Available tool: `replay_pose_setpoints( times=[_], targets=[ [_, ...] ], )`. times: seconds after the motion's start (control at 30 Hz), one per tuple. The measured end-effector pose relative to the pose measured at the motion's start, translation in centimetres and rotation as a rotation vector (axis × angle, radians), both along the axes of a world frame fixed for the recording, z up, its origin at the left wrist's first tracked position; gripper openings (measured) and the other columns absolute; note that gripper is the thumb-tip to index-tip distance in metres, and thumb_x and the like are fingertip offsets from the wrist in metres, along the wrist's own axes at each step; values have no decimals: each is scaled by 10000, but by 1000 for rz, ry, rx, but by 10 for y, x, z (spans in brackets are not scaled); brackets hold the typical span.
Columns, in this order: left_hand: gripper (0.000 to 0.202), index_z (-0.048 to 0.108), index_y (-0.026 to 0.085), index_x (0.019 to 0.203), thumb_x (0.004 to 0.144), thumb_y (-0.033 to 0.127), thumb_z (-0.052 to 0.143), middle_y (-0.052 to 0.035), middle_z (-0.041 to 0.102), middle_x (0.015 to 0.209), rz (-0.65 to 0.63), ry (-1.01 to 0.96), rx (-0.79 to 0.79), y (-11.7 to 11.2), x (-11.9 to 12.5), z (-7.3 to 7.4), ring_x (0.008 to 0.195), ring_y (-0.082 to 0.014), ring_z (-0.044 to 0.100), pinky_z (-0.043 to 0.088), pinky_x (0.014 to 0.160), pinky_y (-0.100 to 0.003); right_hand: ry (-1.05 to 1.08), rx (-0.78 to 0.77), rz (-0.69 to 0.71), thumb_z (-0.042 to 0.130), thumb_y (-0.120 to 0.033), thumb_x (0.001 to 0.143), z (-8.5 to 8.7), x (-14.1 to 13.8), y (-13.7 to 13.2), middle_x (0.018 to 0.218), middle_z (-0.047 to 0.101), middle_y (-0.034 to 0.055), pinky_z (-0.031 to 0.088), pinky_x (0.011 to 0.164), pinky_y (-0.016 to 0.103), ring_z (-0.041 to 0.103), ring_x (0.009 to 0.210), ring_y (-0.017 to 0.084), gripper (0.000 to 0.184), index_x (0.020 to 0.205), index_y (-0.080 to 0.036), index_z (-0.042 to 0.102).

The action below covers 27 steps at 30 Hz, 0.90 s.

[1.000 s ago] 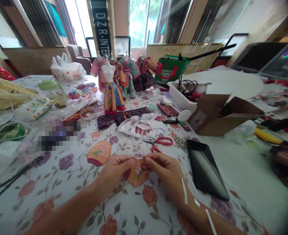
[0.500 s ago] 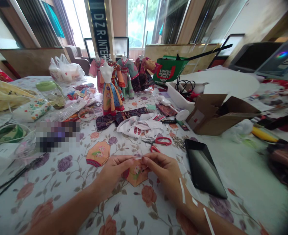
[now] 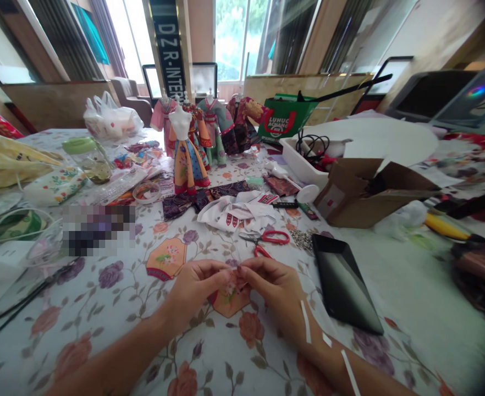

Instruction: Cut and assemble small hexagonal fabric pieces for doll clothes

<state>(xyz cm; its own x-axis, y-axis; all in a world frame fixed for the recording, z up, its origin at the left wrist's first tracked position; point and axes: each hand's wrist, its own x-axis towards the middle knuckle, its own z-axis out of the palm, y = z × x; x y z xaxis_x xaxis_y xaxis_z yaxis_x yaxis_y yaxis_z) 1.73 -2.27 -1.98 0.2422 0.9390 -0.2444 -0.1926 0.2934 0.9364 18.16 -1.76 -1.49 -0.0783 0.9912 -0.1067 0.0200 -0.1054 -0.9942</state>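
Note:
Between my two hands is an orange embroidered fabric piece (image 3: 230,303) with a dark red edge, low over the flowered tablecloth. My left hand (image 3: 193,283) pinches its upper edge between thumb and forefinger. Close beside it, my right hand (image 3: 272,279) pinches the same edge, and the fingertips nearly meet. The fingers partly cover the top of the piece. Narrow white strips (image 3: 306,320) stick to my right wrist and forearm. A matching orange fabric piece (image 3: 167,257) lies flat just left of my left hand. Red-handled scissors (image 3: 274,237) rest beyond my right hand.
A black tablet (image 3: 345,283) lies to the right, with an open cardboard box (image 3: 356,201) behind it. Crumpled white cloth (image 3: 236,212) sits ahead. Farther back stand a dressed mannequin (image 3: 182,148), several small garments and a white tray (image 3: 304,165). A lidded jar (image 3: 88,159) is at left.
Both hands stay in nearly the same place. The white sliver that showed between my fingertips is now mostly covered by them.

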Motion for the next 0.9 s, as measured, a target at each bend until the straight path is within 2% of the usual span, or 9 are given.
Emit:
replay_pose_setpoints(
  times=[0.3,0.67,0.8,0.9],
  targets=[
    [180,736,146,762,768,311,663,-56,728,724,10,148,171,1,0,-2,667,-168,643,494,652,-250,-22,7,45,711,-365,687,1,-1,0,607,681,29,479,534,243,608,551,146,212,697,-153,704],
    [176,755,169,769,786,299,637,-50,732,753,6,210,214,0,-2,1,721,-184,631,475,669,-249,-32,28,55,679,-403,721,0,-1,-2,623,682,40,483,530,257,614,557,162,238,722,-165,689],
    [206,743,164,693,789,309,632,-43,705,694,-8,238,261,0,-3,2,667,-170,598,454,636,-244,-98,114,52,640,-401,765,1,-2,-5,635,688,46,500,550,272,625,579,174,239,726,-171,692],
    [242,725,157,657,795,330,626,-35,670,625,-19,233,237,-1,-3,3,620,-158,575,447,623,-246,-266,303,45,600,-345,809,2,1,-5,671,699,42,498,580,274,627,608,172,207,730,-188,710]
  ],
)
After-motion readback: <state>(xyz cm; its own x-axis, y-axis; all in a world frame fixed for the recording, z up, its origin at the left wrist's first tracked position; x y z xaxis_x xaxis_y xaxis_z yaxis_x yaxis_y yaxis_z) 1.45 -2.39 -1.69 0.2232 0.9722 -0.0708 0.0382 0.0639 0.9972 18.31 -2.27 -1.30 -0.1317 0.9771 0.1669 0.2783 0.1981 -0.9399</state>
